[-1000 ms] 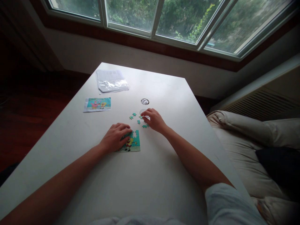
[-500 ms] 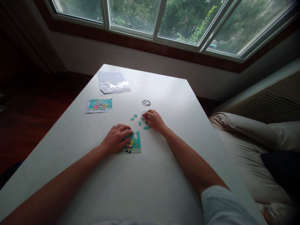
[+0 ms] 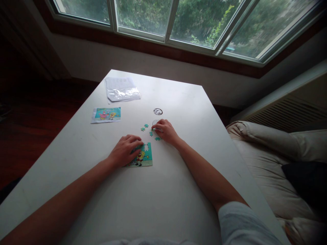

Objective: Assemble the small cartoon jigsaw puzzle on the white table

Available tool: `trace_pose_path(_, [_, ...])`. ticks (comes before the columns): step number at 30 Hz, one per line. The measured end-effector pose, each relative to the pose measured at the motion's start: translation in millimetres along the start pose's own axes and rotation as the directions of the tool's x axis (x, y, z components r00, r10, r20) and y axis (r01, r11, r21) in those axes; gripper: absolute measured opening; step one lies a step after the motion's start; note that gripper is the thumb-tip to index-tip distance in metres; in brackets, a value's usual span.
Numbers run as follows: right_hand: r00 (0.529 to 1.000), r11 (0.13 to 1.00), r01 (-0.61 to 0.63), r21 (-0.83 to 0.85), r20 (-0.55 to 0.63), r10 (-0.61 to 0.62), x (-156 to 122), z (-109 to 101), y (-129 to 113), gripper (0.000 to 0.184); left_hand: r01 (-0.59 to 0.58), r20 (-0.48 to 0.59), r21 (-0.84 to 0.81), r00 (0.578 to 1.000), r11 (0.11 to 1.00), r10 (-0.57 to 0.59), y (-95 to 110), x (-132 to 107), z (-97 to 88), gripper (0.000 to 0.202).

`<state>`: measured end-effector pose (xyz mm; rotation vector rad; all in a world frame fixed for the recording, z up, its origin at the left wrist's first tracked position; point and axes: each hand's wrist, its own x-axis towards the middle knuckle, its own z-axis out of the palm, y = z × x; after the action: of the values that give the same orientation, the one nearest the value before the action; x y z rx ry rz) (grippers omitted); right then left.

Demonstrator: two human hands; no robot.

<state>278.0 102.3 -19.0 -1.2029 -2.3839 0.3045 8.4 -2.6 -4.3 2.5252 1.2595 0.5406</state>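
A partly assembled cartoon jigsaw puzzle [image 3: 145, 160] lies on the white table, with a gap in its upper part. My left hand [image 3: 125, 149] rests flat over its left side, fingers stretched out, hiding that part. Just beyond the puzzle, several loose turquoise puzzle pieces [image 3: 157, 138] are scattered. Over them is my right hand [image 3: 165, 131], its fingertips pinched at one small piece at the left edge of the group. The palm hides other pieces beneath it. A clear round lid or dish [image 3: 154, 123] sits right behind the right fingers.
A cartoon picture card [image 3: 107, 115] lies on the table [image 3: 178, 190] to the left. Behind it are papers in a clear plastic sleeve [image 3: 122, 90]. A small round item [image 3: 158, 111] with a dark rim lies farther back. A cushioned sofa [image 3: 258, 160] stands at the right.
My right hand has shifted slightly left, its fingertips now down at a loose piece. My left hand stays on the puzzle. The whole view has moved a little.
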Motion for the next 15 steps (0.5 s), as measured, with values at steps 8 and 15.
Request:
trace_pose_path(8, [0.999, 0.998, -0.040, -0.046, 0.006, 0.040, -4, -3, -13, 0.012, -0.003, -0.003, 0.002, 1.000, 1.000, 0.003, 1, 0, -0.6, 0.030])
trace_pose_path(15, [0.998, 0.997, -0.065, -0.040, 0.009, 0.065, -4, -1, -14, 0.010, -0.006, -0.005, -0.007, 1.000, 1.000, 0.006, 1, 0, -0.4, 0.030])
